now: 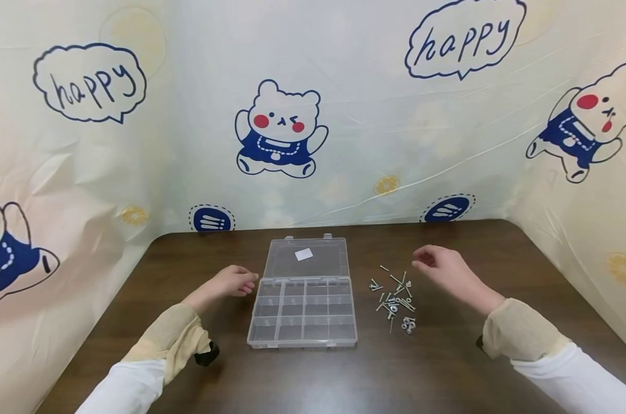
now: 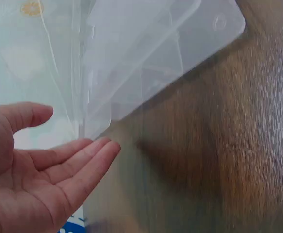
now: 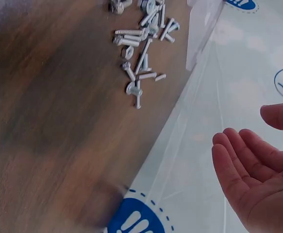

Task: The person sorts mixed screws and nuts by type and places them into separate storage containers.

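A clear plastic compartment box (image 1: 302,317) lies on the table with its lid (image 1: 323,264) folded back and a small white paper (image 1: 304,254) on the lid. Just left of the box is my left hand (image 1: 232,282); its fingers are loosely extended and hold nothing. In the left wrist view the fingertips are near the box's edge (image 2: 156,92), but I cannot tell if they touch. To the right of the box lies a scattered pile of screws and nuts (image 1: 394,303). My right hand (image 1: 445,269) hovers right of the pile with relaxed fingers and nothing in them.
The brown wooden table (image 1: 313,379) carries the box and the hardware. A patterned curtain (image 1: 354,144) hangs behind the table and along both sides. Beneath each sleeve cuff a dark wrist-worn object (image 1: 206,353) partly shows.
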{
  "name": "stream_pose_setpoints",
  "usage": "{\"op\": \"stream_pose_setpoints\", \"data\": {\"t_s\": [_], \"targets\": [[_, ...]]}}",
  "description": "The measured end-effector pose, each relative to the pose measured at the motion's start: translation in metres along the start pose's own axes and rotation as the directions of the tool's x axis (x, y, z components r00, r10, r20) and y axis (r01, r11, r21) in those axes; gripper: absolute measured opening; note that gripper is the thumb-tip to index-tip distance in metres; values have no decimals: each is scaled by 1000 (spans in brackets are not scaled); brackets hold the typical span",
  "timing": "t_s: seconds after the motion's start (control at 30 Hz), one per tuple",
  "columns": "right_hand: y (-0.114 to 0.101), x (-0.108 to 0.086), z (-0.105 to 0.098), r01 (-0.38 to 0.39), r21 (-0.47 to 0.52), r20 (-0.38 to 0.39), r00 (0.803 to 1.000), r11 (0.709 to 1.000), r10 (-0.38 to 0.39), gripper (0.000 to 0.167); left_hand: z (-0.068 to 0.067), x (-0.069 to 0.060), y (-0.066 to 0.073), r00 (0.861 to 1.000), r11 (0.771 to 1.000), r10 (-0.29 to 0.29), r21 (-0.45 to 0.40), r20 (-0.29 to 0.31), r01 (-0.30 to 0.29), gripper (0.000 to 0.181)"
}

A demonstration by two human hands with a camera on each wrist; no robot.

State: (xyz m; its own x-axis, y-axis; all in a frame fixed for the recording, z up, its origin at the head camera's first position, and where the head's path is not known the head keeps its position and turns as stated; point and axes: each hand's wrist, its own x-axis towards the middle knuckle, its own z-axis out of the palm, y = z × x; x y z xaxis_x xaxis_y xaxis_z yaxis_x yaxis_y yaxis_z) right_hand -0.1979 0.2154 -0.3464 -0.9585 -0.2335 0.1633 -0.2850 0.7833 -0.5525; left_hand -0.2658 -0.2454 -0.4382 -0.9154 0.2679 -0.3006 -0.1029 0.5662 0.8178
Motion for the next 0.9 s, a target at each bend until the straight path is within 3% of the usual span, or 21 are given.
{"op": "stream_pose_setpoints", "data": {"t_s": [0.07, 0.27, 0.33, 0.37, 0.4, 0.47, 0.5, 0.57, 0.6, 0.7, 0.83, 0.9], "targets": [[-3, -1, 2, 15, -3, 8, 1000, 1000, -15, 22, -1, 22, -30, 999, 998, 28, -60, 35, -26, 48], [-6, -8, 9, 35, -13, 54, 998, 999, -35, 18, 4, 70, -86, 997, 992, -67, -103, 44, 71, 43], [-6, -10, 13, 41, -9, 75, 996, 999, -41, 17, 3, 108, -135, 997, 985, -66, -154, 44, 72, 46], [-6, -10, 15, 46, -9, 83, 996, 999, -45, 16, 2, 136, -170, 997, 979, -71, -189, 43, 78, 48], [-6, -11, 17, 54, -11, 87, 995, 998, -52, 15, 1, 145, -183, 997, 973, -59, -220, 50, 69, 50], [-6, -12, 21, 77, -18, 92, 993, 997, -75, 13, 3, 148, -185, 995, 967, -102, -232, 24, 105, 48], [-6, -12, 24, 89, -22, 94, 992, 996, -87, 11, 3, 146, -181, 995, 968, -93, -231, 28, 97, 47], [-6, -13, 29, 111, -30, 98, 989, 993, -107, 9, 6, 119, -150, 997, 971, -77, -227, 25, 81, 42], [-6, -14, 31, 116, -32, 102, 988, 993, -112, 8, 8, 95, -121, 998, 974, -59, -217, 25, 63, 40], [-9, -16, 38, 133, -28, 112, 985, 991, -130, 6, 8, 81, -110, 999, 977, 17, -214, 44, -7, 39], [-13, -18, 47, 167, -19, 108, 981, 986, -164, 5, 6, 75, -108, 997, 976, 51, -214, 56, -38, 35], [-14, -19, 51, 180, -15, 108, 978, 983, -178, 5, 7, 75, -109, 999, 979, 35, -203, 41, -26, 34]]}}
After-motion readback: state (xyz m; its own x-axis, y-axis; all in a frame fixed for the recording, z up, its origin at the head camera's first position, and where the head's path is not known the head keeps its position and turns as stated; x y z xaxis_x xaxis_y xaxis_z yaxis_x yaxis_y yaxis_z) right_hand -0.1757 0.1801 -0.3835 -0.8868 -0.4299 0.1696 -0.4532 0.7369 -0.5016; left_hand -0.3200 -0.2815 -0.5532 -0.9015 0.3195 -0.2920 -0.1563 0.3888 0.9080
